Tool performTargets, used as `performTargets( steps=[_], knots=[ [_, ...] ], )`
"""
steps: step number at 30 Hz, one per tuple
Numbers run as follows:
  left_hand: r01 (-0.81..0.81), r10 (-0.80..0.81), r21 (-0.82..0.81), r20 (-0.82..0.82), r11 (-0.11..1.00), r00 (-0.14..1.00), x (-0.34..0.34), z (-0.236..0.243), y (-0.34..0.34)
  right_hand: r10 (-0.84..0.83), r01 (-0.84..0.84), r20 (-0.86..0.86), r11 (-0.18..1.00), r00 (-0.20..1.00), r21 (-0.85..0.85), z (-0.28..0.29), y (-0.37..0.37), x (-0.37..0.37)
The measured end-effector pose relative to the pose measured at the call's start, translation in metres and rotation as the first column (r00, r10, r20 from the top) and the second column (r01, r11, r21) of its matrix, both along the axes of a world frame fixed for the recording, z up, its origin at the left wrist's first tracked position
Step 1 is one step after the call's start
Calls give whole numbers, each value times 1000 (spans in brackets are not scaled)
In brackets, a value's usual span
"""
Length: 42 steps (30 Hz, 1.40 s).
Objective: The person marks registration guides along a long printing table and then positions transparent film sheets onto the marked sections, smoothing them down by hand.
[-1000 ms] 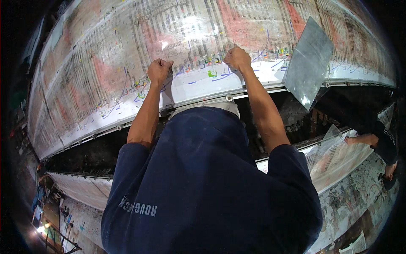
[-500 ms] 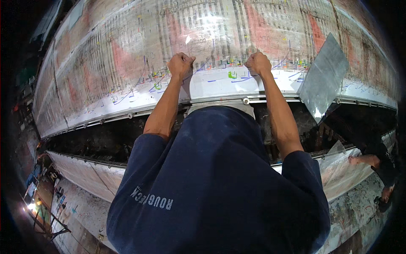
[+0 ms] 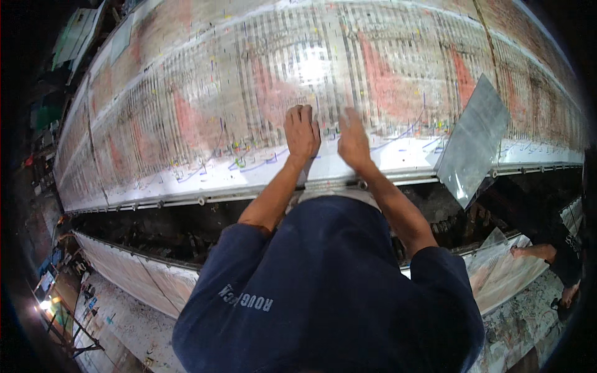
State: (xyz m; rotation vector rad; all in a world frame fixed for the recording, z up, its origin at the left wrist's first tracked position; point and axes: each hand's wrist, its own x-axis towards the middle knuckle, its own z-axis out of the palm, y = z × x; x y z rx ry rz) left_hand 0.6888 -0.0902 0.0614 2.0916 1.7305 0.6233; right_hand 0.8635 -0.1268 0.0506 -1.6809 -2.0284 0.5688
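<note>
My left hand (image 3: 301, 132) lies on a long curved-looking work table (image 3: 211, 43), its fingers out and slightly bent, with nothing seen in them. Close to its right is my right hand (image 3: 353, 142), fingers stretched forward and a little blurred, also holding nothing visible. Both hands are over the near part of the table top, just beyond its white border (image 3: 398, 155). Rows of dark stripes, red patches and small coloured marks cover the surface, which has a glossy glare in the middle.
A grey, semi-transparent sheet (image 3: 476, 140) hangs over the near edge at the right. A metal rail (image 3: 155, 205) with round knobs runs along that edge. Behind me stands a second marked table (image 3: 134, 258). At the far right a co-worker's arm (image 3: 536, 251) reaches to a clear sheet (image 3: 493, 242).
Both hands have come inward, close together, and their curled fingers have straightened. The table and my body appear lower in the view. The co-worker's arm has hardly moved.
</note>
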Motion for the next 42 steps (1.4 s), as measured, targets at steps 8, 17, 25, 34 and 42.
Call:
performTargets(
  steps=[8,17,25,34,42],
  knots=[
    [-85,36,-160,-286,983,958,6,-23,-3,289,-279,151,957,945,-81,-4,105,-15],
    [-88,13,-242,-295,966,956,4,-22,-2,259,-252,224,966,939,-61,0,175,-21],
    [-90,55,-135,-244,987,968,3,-15,-5,-129,64,-329,978,935,-201,5,132,12],
    [-172,143,-113,-225,979,964,26,-7,-15,-803,745,272,594,530,303,29,-104,288],
    [241,-11,-440,464,865,886,219,-13,-33,-949,768,-108,303,296,-564,-12,-231,457]
  ],
)
